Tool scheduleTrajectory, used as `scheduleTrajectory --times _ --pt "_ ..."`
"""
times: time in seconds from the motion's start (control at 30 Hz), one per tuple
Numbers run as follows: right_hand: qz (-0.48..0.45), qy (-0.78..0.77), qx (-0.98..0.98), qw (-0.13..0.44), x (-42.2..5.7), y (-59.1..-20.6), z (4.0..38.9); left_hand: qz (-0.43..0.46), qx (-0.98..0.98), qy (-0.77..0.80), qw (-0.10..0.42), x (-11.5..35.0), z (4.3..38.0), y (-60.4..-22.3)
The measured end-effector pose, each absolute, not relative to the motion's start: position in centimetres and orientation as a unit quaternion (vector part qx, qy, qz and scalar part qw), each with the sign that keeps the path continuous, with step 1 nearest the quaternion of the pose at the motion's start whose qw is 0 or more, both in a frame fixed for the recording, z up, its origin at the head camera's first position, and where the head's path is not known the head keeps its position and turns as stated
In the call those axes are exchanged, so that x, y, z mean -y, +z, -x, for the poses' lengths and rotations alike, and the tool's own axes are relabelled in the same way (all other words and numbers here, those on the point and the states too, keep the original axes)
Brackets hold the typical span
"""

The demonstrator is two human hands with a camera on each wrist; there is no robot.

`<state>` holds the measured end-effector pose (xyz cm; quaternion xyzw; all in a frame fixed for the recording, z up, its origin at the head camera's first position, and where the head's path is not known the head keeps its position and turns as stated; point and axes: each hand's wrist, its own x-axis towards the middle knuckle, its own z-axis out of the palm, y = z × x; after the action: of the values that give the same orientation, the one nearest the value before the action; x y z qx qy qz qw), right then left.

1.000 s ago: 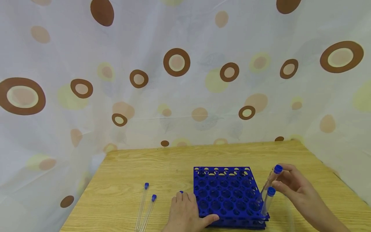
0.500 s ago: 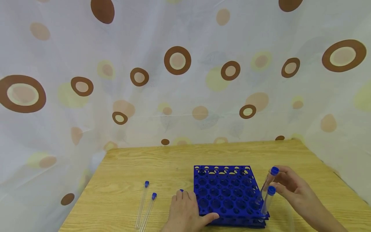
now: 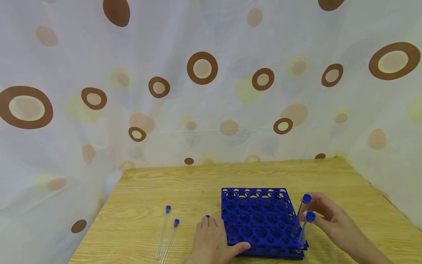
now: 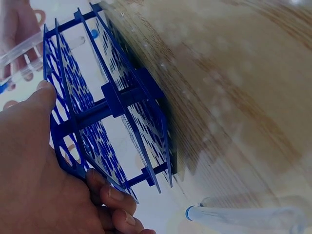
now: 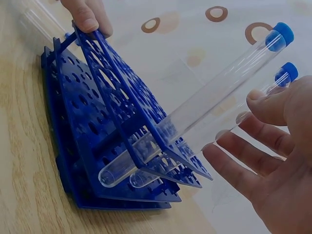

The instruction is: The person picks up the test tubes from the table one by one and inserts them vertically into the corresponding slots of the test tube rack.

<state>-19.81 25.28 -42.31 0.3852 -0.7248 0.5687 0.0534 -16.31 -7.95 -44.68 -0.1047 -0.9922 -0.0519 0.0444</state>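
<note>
A blue test tube rack (image 3: 258, 220) with rows of round holes stands on the table. My left hand (image 3: 211, 238) grips its near left corner, thumb on the top plate and fingers curled at the edge in the left wrist view. On the right side, my right hand (image 3: 333, 220) pinches a clear blue-capped test tube (image 5: 231, 117) between thumb and fingers. Its lower end reaches through the top plate in the right wrist view. Just in front, a second capped test tube (image 5: 219, 87) stands tilted in the near right corner, free of the fingers.
Two capped test tubes, one farther left (image 3: 163, 233) and one beside it (image 3: 170, 240), lie on the wooden table (image 3: 171, 187). Another blue cap (image 3: 207, 216) shows past my left fingertips. A patterned curtain (image 3: 227, 91) hangs behind and at both sides.
My right hand has moved left and slightly down, bringing the pinched test tube more upright and lower in the rack. The left hand keeps its grip on the rack.
</note>
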Motion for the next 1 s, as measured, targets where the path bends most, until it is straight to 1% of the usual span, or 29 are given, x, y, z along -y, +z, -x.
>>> scheduleTrajectory --times 0.2,0.33,0.7,0.9,1.0 --pt "-0.384 0.559 0.733 0.057 -25.1 -42.6 19.8 0.103 0.993 -0.048 0.044 7.9 16.3 -44.7" --pt "-0.383 0.574 0.722 0.043 -25.1 -42.7 19.9 0.1 0.993 -0.054 0.039 7.9 16.3 -44.7" --pt "-0.319 0.51 0.798 0.038 -25.2 -42.7 19.8 0.104 0.993 -0.049 0.042 8.0 16.4 -44.6" --pt "-0.32 0.516 0.794 0.021 -25.5 -42.9 20.0 0.102 0.993 -0.042 0.045 8.0 16.4 -44.7" --pt "-0.321 0.505 0.801 0.026 -26.1 -43.2 19.9 0.1 0.993 -0.044 0.045 7.9 16.4 -44.7"
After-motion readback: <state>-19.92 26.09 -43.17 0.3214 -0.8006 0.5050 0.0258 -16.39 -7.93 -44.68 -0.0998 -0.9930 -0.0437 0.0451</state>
